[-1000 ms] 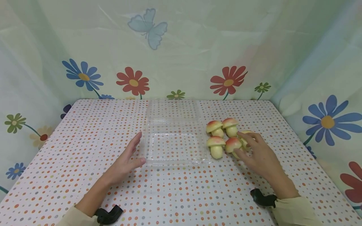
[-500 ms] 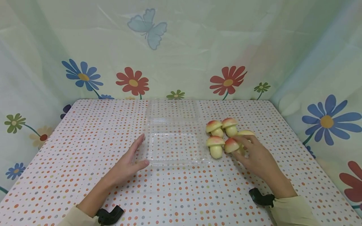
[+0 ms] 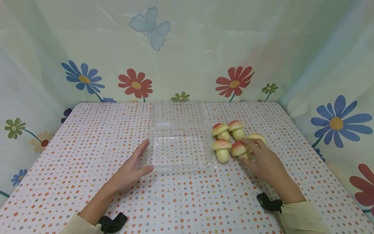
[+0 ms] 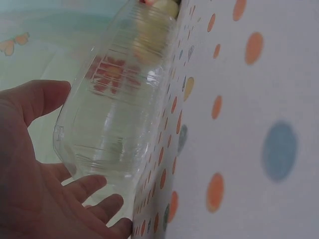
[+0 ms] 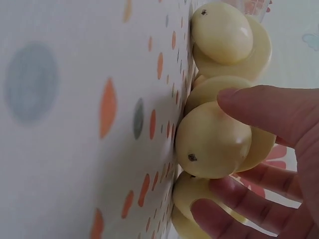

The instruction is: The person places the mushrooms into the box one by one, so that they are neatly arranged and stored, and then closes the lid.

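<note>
A clear plastic clamshell box (image 3: 178, 167) lies with its lid folded back on the table. At its left side is my left hand (image 3: 130, 172), fingers spread and thumb apart, with the fingertips right at the box's edge (image 4: 75, 124). My right hand (image 3: 264, 161) grips a toy mushroom (image 3: 239, 149) with a red-tinged cap and pale yellow stem. In the right wrist view the thumb lies on one side of this mushroom (image 5: 214, 142) and the fingers on the other. Another mushroom (image 3: 258, 137) is partly hidden behind that hand.
Left of the held one stands a toy mushroom (image 3: 222, 154); two more, a left one (image 3: 220, 130) and a right one (image 3: 237, 130), lie behind it. A dotted cloth covers the table (image 3: 181, 201). Behind hangs a flowered curtain (image 3: 187, 65).
My right hand has closed its thumb and fingers round the front right mushroom, which has tilted slightly. My left hand has shifted a little right, up to the box. The head view has moved slightly.
</note>
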A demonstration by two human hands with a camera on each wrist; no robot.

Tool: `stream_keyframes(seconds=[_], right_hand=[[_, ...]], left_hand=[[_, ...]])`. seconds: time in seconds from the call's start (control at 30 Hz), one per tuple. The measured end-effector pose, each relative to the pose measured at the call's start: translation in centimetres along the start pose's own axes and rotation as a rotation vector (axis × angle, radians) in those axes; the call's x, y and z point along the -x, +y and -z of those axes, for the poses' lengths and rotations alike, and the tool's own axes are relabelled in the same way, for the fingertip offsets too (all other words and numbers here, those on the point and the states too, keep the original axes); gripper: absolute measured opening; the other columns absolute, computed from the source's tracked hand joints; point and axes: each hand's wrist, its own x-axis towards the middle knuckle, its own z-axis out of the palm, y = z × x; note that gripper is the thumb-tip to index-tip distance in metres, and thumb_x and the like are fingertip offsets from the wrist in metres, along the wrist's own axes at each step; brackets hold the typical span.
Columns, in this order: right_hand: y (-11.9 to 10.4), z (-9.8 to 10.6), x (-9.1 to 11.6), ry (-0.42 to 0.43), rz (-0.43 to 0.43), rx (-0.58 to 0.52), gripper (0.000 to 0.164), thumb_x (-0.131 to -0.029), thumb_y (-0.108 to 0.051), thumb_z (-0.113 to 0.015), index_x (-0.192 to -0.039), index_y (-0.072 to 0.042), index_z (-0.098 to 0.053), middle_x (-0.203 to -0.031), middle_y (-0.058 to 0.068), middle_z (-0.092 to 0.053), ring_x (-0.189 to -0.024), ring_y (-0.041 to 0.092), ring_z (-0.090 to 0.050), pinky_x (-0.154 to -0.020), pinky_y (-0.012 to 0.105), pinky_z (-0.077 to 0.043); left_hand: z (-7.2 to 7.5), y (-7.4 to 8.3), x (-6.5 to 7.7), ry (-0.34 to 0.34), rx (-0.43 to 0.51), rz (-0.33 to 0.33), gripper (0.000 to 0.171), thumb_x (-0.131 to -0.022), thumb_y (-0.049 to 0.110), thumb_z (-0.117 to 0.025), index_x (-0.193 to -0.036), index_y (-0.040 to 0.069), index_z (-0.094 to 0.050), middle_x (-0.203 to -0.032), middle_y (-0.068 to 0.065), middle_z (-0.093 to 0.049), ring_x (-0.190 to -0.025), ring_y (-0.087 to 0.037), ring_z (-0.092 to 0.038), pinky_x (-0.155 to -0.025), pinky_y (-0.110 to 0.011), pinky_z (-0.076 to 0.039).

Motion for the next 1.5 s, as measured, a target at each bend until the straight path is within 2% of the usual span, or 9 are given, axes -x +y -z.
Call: stream_keyframes(seconds=[0.3, 0.53, 0.73, 0.97, 1.33, 1.5], right_hand=[[0.2, -0.1, -0.2, 0.015, 0.024, -0.01, 0.066, -0.086, -0.014, -0.084, -0.143, -0.007, -0.052, -0.135, 0.027, -0.052, -0.084, 0.034, -0.067, -0.064, 0.048, -0.057], [0.1, -0.3, 0.1, 0.017, 0.004, -0.018, 0.065, -0.086, -0.015, -0.084, -0.142, -0.005, -0.053, -0.135, 0.028, -0.054, -0.097, 0.041, -0.067, -0.07, 0.053, -0.058], [-0.2, -0.2, 0.1, 0.033, -0.028, 0.005, 0.067, -0.087, -0.016, -0.083, -0.144, -0.002, -0.052, -0.136, 0.028, -0.052, -0.099, 0.041, -0.065, -0.074, 0.055, -0.057], [-0.4, 0.0, 0.2, 0.11, -0.032, 0.002, 0.066, -0.086, -0.013, -0.082, -0.143, -0.001, -0.052, -0.134, 0.028, -0.051, -0.099, 0.044, -0.064, -0.072, 0.059, -0.058], [-0.6, 0.1, -0.1, 0.275, 0.014, -0.063, 0.068, -0.082, -0.003, -0.081, -0.144, 0.0, -0.053, -0.131, 0.03, -0.053, -0.092, 0.042, -0.066, -0.07, 0.055, -0.061], [-0.8, 0.2, -0.2, 0.289, 0.02, -0.097, 0.069, -0.082, 0.0, -0.081, -0.145, 0.0, -0.053, -0.13, 0.029, -0.054, -0.095, 0.042, -0.066, -0.071, 0.052, -0.062]], left_hand=[[0.0, 0.1, 0.0, 0.0, 0.011, 0.014, 0.086, -0.102, 0.024, -0.063, -0.168, 0.021, -0.008, -0.175, -0.007, -0.011, -0.162, -0.036, -0.007, -0.125, -0.068, -0.008], [0.0, 0.2, 0.1, 0.0, 0.006, 0.018, 0.086, -0.101, 0.024, -0.063, -0.168, 0.019, -0.009, -0.175, -0.006, -0.012, -0.162, -0.035, -0.008, -0.125, -0.067, -0.009], [0.1, 0.2, 0.1, -0.001, 0.012, 0.015, 0.086, -0.101, 0.024, -0.064, -0.168, 0.019, -0.009, -0.175, -0.006, -0.012, -0.162, -0.035, -0.009, -0.125, -0.068, -0.009], [0.1, 0.1, 0.0, -0.003, 0.014, -0.003, 0.086, -0.102, 0.023, -0.063, -0.168, 0.02, -0.009, -0.175, -0.009, -0.012, -0.161, -0.036, -0.009, -0.125, -0.068, -0.01], [0.1, 0.2, 0.0, -0.001, 0.006, -0.002, 0.086, -0.102, 0.022, -0.063, -0.168, 0.02, -0.009, -0.175, -0.008, -0.012, -0.161, -0.036, -0.009, -0.125, -0.068, -0.01], [0.1, 0.2, 0.0, -0.002, 0.01, 0.001, 0.086, -0.102, 0.022, -0.063, -0.168, 0.017, -0.009, -0.175, -0.008, -0.012, -0.161, -0.037, -0.009, -0.125, -0.068, -0.01]])
